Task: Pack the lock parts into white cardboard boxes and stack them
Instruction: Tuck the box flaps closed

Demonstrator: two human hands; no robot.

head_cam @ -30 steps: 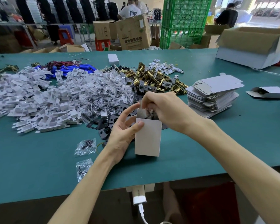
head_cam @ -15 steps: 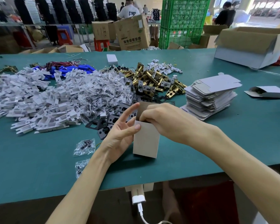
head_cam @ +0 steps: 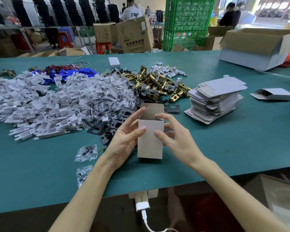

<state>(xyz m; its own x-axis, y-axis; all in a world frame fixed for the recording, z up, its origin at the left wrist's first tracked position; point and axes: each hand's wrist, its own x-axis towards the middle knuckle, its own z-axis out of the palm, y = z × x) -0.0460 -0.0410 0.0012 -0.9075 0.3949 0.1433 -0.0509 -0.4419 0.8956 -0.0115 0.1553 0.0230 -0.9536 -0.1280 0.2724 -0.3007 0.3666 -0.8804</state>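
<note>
So the small grey-brown cardboard box (head_cam: 150, 141) stands upright on the green table (head_cam: 40, 173), near the front edge, top flap open and sticking up at the back. Both hands hold it. The left hand (head_cam: 124, 141) has its thumb flat on the front face and its fingers up along the left side. The right hand (head_cam: 179, 141) pinches the right side, thumb on the front and index finger at the top rim. Can't see what's inside.

Just behind the box there's a scatter of flat black metal plates (head_cam: 105, 128), then a heap of brass latch parts (head_cam: 157, 84). A stack of flat white cardboard box blanks (head_cam: 216, 99) sits off to the right.
</note>
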